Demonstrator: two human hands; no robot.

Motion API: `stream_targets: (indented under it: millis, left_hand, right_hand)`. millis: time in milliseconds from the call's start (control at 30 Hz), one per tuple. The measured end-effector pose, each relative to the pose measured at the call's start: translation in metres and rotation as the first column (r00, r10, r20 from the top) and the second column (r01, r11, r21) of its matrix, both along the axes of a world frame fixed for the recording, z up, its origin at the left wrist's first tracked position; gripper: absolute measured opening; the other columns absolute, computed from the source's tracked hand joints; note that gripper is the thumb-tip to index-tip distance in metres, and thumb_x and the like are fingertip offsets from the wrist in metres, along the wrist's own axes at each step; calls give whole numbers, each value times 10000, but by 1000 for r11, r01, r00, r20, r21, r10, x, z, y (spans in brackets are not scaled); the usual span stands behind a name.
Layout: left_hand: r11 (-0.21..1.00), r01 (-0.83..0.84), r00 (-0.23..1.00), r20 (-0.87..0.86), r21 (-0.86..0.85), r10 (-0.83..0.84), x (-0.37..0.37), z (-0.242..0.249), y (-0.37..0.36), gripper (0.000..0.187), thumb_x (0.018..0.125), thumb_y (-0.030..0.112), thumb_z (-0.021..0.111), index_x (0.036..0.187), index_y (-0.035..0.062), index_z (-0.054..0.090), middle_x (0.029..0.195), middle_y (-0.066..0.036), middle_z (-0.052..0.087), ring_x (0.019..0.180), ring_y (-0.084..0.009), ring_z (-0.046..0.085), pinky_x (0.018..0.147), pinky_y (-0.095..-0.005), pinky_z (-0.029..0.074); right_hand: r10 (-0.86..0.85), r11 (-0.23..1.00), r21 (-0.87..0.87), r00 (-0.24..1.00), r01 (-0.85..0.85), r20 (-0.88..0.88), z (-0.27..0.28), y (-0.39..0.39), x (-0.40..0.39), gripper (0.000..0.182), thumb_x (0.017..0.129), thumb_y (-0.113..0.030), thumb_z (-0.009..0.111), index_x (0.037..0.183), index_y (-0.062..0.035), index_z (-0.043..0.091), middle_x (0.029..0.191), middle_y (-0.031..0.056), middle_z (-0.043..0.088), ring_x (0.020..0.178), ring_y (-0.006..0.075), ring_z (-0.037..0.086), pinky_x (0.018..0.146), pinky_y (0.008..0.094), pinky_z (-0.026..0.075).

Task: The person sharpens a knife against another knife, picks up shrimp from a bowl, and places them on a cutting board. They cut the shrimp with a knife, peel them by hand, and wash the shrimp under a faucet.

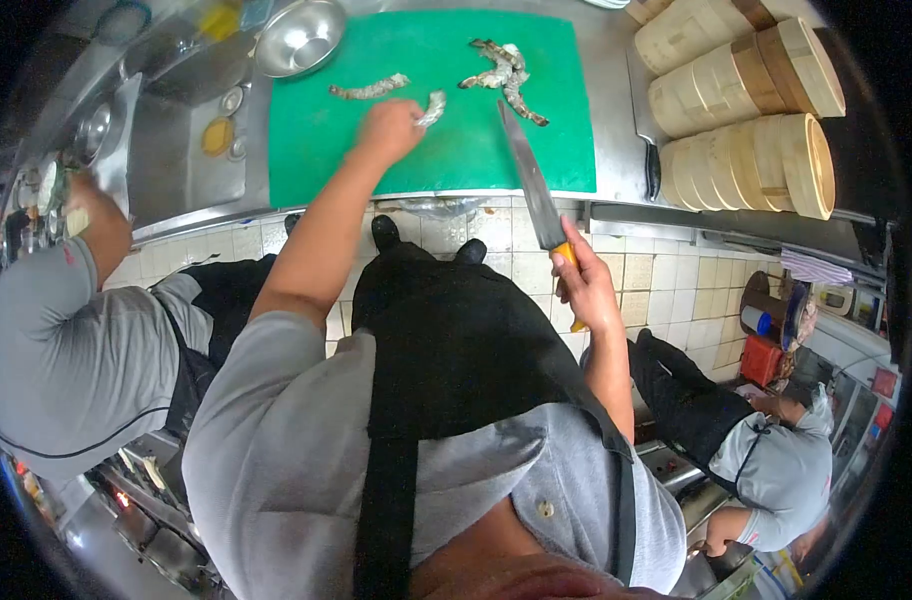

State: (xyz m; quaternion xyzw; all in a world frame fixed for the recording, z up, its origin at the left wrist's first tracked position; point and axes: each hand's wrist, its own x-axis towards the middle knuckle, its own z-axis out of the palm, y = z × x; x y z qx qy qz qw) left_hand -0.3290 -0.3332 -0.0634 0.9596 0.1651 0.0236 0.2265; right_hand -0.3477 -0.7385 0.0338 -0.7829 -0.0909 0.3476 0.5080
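My left hand (392, 132) is closed on one end of a peeled shrimp (433, 108) over the green cutting board (316, 150). Just beyond that hand, another shrimp (370, 88) lies stretched out on the board. A small pile of shrimp (503, 70) rests toward the board's far right. In my right hand (587, 282) is a large kitchen knife (532, 180), gripped by its yellow handle. Its blade points away from me, with the tip near the lowest shrimp of the pile and the rear part over the board's near edge.
A metal bowl (301, 38) stands at the board's far left corner, beside a steel sink (186, 150). Stacked bamboo steamers (746, 165) line the right side. One co-worker (86, 350) stands close on my left; another person (776, 465) is behind me to the right.
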Motion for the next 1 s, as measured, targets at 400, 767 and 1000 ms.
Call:
stream_targets:
  millis: [400,767,1000]
  left_hand:
    - [994,-40,999,27,-106,43,29,9,9,351,782,386,841,945,78,794,926,-176,757,851,-332,729,814,-431,570]
    - [943,-110,991,-110,-314,79,37,8,17,280,849,218,825,1022,6,767,806,-102,747,614,-150,684,606,-327,588]
    - [877,-218,971,-186,-429,150,34,24,8,273,861,185,816,1040,-12,752,804,-89,743,622,-140,685,580,-309,593]
  right_hand:
    - [116,988,128,964,-88,-240,-35,39,28,591,1034,-155,589,1588,-240,398,802,5,564,533,74,491,477,242,440]
    - [150,984,130,961,-122,-231,-45,49,36,588,1029,-128,593,1577,-250,418,786,5,564,505,77,481,444,249,420]
    - [211,968,199,920,-151,-329,-47,35,30,589,1045,-114,568,1594,-210,377,778,16,580,481,78,480,428,239,413]
